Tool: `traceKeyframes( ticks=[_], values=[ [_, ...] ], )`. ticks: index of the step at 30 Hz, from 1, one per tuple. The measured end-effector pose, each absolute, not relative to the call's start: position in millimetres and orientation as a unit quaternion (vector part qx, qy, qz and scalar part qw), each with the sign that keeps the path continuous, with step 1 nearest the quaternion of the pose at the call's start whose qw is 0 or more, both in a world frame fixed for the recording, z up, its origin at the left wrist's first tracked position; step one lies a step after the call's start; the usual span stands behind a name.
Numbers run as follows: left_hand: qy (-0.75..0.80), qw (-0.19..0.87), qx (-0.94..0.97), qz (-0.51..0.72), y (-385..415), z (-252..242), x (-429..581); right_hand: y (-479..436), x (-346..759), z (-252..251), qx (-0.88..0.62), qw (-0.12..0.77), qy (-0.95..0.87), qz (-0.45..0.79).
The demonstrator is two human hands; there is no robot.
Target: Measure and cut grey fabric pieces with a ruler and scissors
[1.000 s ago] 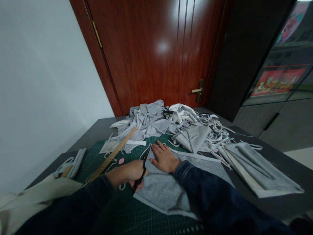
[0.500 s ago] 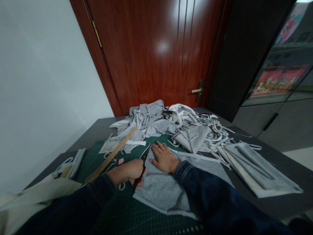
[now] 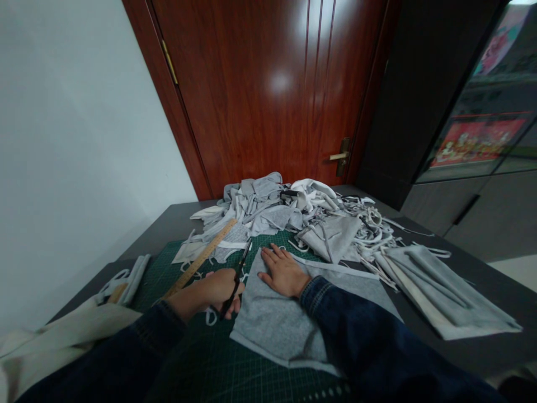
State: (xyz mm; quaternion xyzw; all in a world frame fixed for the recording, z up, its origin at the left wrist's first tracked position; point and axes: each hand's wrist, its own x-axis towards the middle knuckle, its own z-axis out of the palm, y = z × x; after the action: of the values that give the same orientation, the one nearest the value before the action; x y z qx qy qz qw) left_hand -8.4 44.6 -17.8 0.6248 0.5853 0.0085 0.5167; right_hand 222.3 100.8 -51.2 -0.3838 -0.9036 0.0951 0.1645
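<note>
My left hand point(image 3: 223, 290) is wrapped round the handles of black scissors point(image 3: 240, 268), whose blades point away from me. The scissors are just left of a grey piece of fabric point(image 3: 281, 330) with pale bands along its front and back edges. My right hand point(image 3: 283, 272) lies flat on this fabric near its back left corner, fingers stretched out. Beneath is a green cutting mat point(image 3: 197, 352) with grid lines. A wooden ruler point(image 3: 205, 254) lies slantwise beyond my left hand, with pale cord scraps around it.
A heap of grey and white fabric scraps point(image 3: 260, 204) covers the table's back, by a wooden door point(image 3: 268, 101). Folded grey cloth point(image 3: 444, 291) lies on the right. Cream cloth point(image 3: 79, 327) and rolled grey pieces point(image 3: 134, 280) lie on the left.
My left hand has moved left with the scissors, from the fabric's left edge to just beside it. My right hand stays flat on the fabric.
</note>
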Motion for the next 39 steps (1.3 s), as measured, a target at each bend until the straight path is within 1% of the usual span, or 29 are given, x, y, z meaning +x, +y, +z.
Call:
traceKeyframes(
  ticks=[4,9,12,16,19,24,27,29,34,39],
  values=[
    [0.671,0.377,0.638,-0.013,38.6,7.8,-5.6,100.9,222.4,-52.8,-0.385,0.166,-0.902,0.098],
    [0.737,0.134,0.662,-0.011,35.2,29.4,-15.5,104.1,225.2,-55.3,-0.410,0.171,-0.892,0.090],
    [0.738,0.072,0.670,-0.030,31.2,26.4,-24.7,110.3,227.9,-55.7,-0.458,0.173,-0.869,0.073],
    [0.733,0.047,0.677,-0.046,29.9,15.9,-34.5,120.5,233.3,-48.8,-0.494,0.170,-0.851,0.056],
    [0.725,0.039,0.686,-0.048,33.1,11.8,-40.3,123.3,242.3,-36.2,-0.484,0.167,-0.857,0.052],
    [0.716,0.039,0.695,-0.050,39.2,7.9,-49.3,102.4,271.2,-22.4,-0.401,0.127,-0.904,0.079],
    [0.707,0.049,0.704,-0.052,40.8,5.5,-53.8,77.9,288.3,-30.1,-0.333,0.091,-0.932,0.112],
    [0.700,0.053,0.711,-0.051,40.6,4.6,-55.7,63.6,295.0,-38.5,-0.323,0.080,-0.934,0.133],
    [0.690,0.044,0.720,-0.053,37.4,6.7,-59.8,53.7,292.4,-46.4,-0.342,0.077,-0.926,0.138],
    [0.690,0.046,0.719,-0.066,31.7,21.6,-53.5,83.6,273.3,-37.9,-0.333,0.099,-0.931,0.109]
  ],
)
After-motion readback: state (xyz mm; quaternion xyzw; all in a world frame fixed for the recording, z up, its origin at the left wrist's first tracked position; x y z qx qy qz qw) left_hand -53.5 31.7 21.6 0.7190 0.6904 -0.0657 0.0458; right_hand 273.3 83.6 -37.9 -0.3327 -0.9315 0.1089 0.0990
